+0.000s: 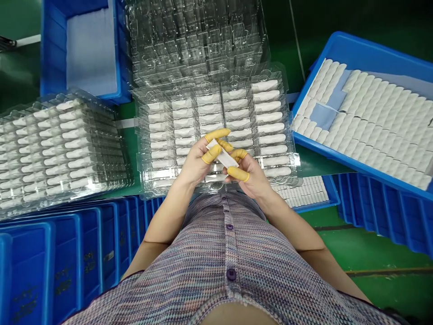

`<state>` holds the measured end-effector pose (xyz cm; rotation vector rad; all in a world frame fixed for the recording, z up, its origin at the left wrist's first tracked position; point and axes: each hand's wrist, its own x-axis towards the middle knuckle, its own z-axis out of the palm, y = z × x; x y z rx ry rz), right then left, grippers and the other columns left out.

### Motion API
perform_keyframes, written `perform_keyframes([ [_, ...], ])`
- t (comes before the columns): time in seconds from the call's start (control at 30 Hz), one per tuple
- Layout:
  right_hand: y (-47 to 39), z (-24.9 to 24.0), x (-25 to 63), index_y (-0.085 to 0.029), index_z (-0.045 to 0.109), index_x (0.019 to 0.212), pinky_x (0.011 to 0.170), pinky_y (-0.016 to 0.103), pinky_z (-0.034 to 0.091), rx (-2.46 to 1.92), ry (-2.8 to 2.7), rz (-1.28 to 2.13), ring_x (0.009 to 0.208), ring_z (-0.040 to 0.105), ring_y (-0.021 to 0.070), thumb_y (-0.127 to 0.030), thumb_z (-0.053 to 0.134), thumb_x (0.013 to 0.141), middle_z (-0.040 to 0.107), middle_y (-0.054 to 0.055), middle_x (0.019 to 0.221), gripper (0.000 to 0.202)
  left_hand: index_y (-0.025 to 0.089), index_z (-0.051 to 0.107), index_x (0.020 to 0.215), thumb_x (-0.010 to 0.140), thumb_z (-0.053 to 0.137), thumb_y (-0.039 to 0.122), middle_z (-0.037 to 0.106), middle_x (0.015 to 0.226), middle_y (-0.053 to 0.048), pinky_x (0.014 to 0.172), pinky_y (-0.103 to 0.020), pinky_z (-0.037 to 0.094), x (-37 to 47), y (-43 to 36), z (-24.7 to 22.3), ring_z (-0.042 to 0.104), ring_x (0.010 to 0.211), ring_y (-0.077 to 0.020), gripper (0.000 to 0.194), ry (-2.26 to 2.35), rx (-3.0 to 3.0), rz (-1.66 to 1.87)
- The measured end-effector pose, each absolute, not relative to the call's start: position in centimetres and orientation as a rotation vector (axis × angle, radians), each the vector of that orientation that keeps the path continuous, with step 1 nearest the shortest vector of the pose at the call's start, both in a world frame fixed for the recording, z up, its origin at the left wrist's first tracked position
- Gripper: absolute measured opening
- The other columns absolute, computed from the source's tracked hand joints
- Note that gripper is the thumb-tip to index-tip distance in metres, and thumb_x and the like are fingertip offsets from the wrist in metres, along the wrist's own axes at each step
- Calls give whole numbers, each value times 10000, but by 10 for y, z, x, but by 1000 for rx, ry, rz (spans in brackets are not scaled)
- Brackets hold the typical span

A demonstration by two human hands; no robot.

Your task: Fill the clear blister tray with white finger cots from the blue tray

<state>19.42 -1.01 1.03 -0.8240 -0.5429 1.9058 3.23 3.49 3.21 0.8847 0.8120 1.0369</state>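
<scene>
A small white elongated piece (226,157) is held between my two hands, above a clear plastic tray (139,149). My left hand (203,155) pinches its upper left end between thumb and fingers. Its lower right end is gripped by my right hand (246,174), thumb in front and fingers behind. Yellow finger cots (218,134) cover fingertips and thumbs on both hands. Under them, the tray holds columns of similar white pieces (269,106), each lying in its own slot. My hands and forearms hide part of the tray's near middle.
Filled clear trays (64,149) are stacked on the left. Behind the middle tray stand more clear trays (199,40). A blue bin (382,54) with rows of white pieces sits at right, another blue bin (122,54) at upper left. Blue bins (91,253) line the lower left.
</scene>
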Motion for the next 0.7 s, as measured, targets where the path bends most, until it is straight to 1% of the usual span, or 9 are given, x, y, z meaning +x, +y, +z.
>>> perform_keyframes([
  [0.07, -10, 11, 196, -247, 686, 1017, 576, 218, 647, -715, -496, 2068, 766, 753, 134, -531, 947, 738, 743, -29, 929, 475, 240, 758, 1199, 783, 887, 591, 722, 863, -23, 671, -280, 559, 32, 35, 34, 667, 758, -164, 559, 825, 860, 1025],
  [0.1, -9, 12, 197, -244, 691, 1052, 590, 236, 658, -665, -459, 2143, 791, 771, 152, -580, 911, 768, 761, -12, 958, 492, 243, 757, 1206, 790, 879, 594, 710, 848, -17, 631, -274, 542, 31, 35, 35, 648, 720, -157, 558, 827, 853, 1013],
  [0.13, -9, 12, 197, -241, 692, 1071, 603, 242, 665, -629, -422, 2192, 809, 785, 161, -587, 898, 783, 773, -5, 972, 495, 243, 754, 1213, 795, 875, 594, 700, 837, -13, 596, -267, 524, 31, 35, 36, 627, 687, -149, 559, 825, 850, 1000],
  [0.27, -9, 13, 198, -228, 690, 1069, 655, 224, 673, -614, -385, 2216, 821, 802, 151, -439, 947, 764, 794, -15, 932, 452, 230, 737, 1244, 800, 874, 586, 682, 829, -14, 549, -246, 503, 32, 34, 36, 603, 654, -135, 585, 789, 828, 960],
  [0.43, -10, 12, 199, -217, 703, 1054, 656, 224, 673, -623, -355, 2244, 846, 816, 169, -423, 936, 765, 822, 8, 947, 425, 237, 715, 1267, 823, 868, 556, 694, 825, -16, 550, -230, 509, 35, 32, 37, 642, 688, -146, 568, 790, 848, 933],
  [0.53, -11, 11, 198, -228, 713, 1038, 668, 211, 673, -603, -315, 2274, 849, 825, 164, -402, 970, 725, 836, -7, 962, 441, 250, 698, 1290, 840, 857, 546, 697, 830, -18, 570, -235, 513, 37, 30, 41, 648, 699, -154, 561, 836, 901, 931],
  [0.6, -12, 10, 196, -238, 713, 1051, 687, 206, 671, -596, -311, 2280, 858, 826, 155, -401, 972, 719, 838, -18, 971, 451, 261, 688, 1302, 842, 856, 541, 693, 835, -18, 567, -240, 509, 38, 29, 43, 640, 694, -158, 565, 861, 922, 925],
  [0.7, -12, 7, 197, -242, 698, 1063, 673, 211, 653, -645, -392, 2250, 846, 816, 154, -431, 932, 749, 828, -10, 956, 435, 283, 674, 1317, 854, 839, 550, 723, 948, -38, 599, -257, 528, 40, 29, 41, 647, 743, -167, 560, 882, 973, 952],
])
